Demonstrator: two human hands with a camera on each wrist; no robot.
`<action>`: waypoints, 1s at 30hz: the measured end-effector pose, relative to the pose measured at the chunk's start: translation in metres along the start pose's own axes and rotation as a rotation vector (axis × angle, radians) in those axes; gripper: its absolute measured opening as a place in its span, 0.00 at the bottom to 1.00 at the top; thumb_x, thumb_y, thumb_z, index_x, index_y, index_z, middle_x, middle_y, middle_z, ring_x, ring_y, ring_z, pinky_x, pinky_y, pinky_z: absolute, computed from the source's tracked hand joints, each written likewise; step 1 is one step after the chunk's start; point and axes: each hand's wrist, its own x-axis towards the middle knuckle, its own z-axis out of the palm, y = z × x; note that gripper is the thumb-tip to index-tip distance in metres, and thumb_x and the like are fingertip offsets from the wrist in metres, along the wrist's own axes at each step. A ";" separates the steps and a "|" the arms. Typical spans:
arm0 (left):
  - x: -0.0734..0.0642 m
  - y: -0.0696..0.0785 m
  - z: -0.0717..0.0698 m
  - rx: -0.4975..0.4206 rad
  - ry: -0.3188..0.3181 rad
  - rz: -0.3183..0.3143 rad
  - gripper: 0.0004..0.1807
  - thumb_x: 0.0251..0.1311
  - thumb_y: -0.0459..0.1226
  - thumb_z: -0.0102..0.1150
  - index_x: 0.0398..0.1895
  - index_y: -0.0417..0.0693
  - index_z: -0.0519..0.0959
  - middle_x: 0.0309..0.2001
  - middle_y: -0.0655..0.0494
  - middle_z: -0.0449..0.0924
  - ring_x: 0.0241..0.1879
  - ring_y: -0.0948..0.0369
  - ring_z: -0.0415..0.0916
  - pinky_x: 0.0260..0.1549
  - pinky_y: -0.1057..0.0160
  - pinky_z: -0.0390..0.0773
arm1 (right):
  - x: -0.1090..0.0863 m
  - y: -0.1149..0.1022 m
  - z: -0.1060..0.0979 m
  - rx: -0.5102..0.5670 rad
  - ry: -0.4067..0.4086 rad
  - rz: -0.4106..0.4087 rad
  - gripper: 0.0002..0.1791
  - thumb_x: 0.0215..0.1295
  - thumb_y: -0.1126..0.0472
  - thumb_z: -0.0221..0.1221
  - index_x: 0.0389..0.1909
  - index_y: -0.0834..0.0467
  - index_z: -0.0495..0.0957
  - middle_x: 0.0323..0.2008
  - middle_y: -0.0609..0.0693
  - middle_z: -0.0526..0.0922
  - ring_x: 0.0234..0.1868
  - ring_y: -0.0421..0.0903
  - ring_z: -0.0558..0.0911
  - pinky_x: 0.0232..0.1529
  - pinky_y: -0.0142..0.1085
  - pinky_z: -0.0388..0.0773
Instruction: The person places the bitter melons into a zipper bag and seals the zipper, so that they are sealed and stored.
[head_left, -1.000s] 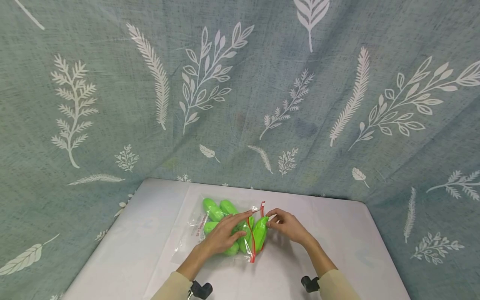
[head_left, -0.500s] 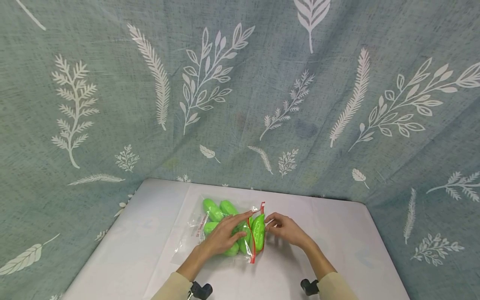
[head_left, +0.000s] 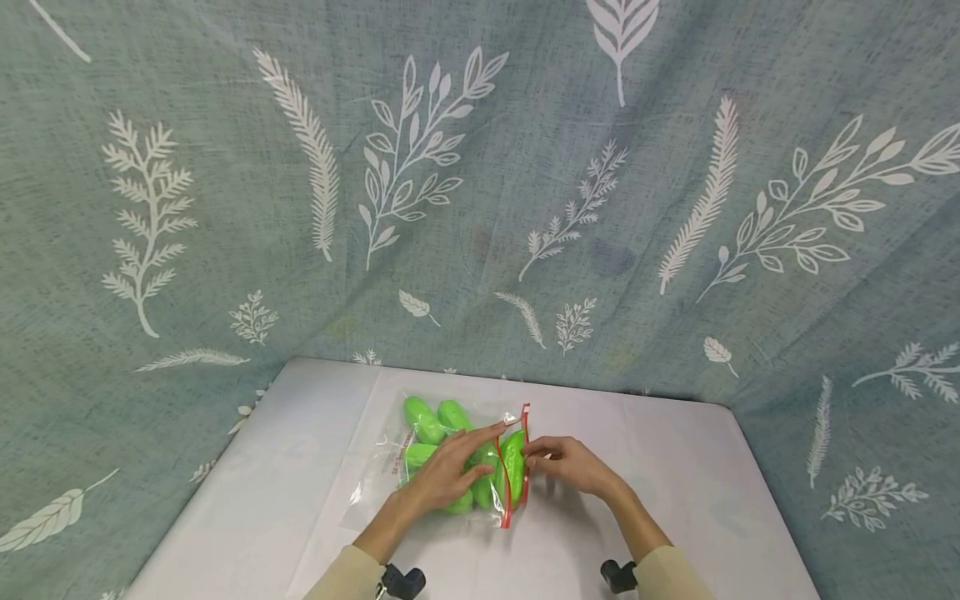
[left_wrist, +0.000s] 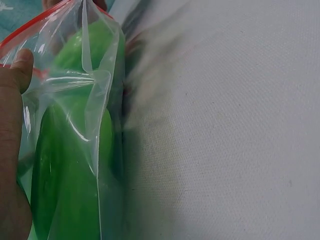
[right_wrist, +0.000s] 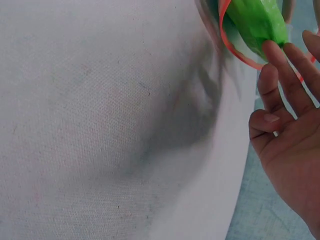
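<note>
A clear zip bag with red strips along its mouth lies flat on the table, mouth facing right. Several bright green cucumbers are inside it. One more cucumber lies within the mouth, between the two red strips. My left hand rests across the top of the bag, fingers stretched toward the upper strip and thumb near the mouth. At the mouth from the right, my right hand touches the end of that cucumber with extended fingertips.
The white-covered table extends to both sides of the bag. Behind it hangs a grey-green curtain with white leaf prints. Dark wrist devices sit at both cuffs.
The right hand has moved slightly left and pushed the rightmost cucumber deeper into the bag's mouth, after its fingers held the tip earlier. The left hand has stayed in place.
</note>
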 end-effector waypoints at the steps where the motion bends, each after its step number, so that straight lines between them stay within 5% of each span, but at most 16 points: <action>1: 0.000 0.000 0.000 0.000 0.002 0.002 0.38 0.66 0.45 0.62 0.78 0.57 0.61 0.76 0.64 0.62 0.71 0.58 0.65 0.66 0.36 0.65 | 0.000 -0.001 0.001 0.006 -0.005 0.002 0.14 0.72 0.52 0.59 0.54 0.49 0.84 0.49 0.50 0.86 0.50 0.48 0.81 0.48 0.43 0.79; 10: 0.000 0.000 0.001 0.008 0.021 0.037 0.37 0.66 0.43 0.63 0.77 0.54 0.62 0.75 0.61 0.64 0.72 0.58 0.65 0.65 0.36 0.67 | 0.001 -0.003 0.005 0.008 -0.065 0.010 0.18 0.72 0.49 0.59 0.59 0.48 0.82 0.52 0.48 0.85 0.48 0.47 0.82 0.43 0.43 0.80; 17: -0.001 0.001 -0.001 0.001 0.002 -0.002 0.37 0.67 0.45 0.61 0.78 0.58 0.60 0.76 0.66 0.61 0.72 0.58 0.64 0.66 0.34 0.65 | 0.003 -0.003 0.007 -0.008 -0.108 -0.016 0.20 0.72 0.50 0.58 0.61 0.47 0.81 0.55 0.49 0.84 0.48 0.45 0.82 0.43 0.41 0.79; 30: -0.002 0.001 0.000 0.001 -0.002 -0.021 0.37 0.68 0.46 0.60 0.78 0.60 0.60 0.76 0.66 0.61 0.73 0.59 0.64 0.67 0.35 0.64 | 0.007 -0.002 0.012 -0.016 -0.136 -0.049 0.17 0.72 0.50 0.56 0.59 0.43 0.81 0.57 0.42 0.83 0.59 0.47 0.78 0.56 0.46 0.76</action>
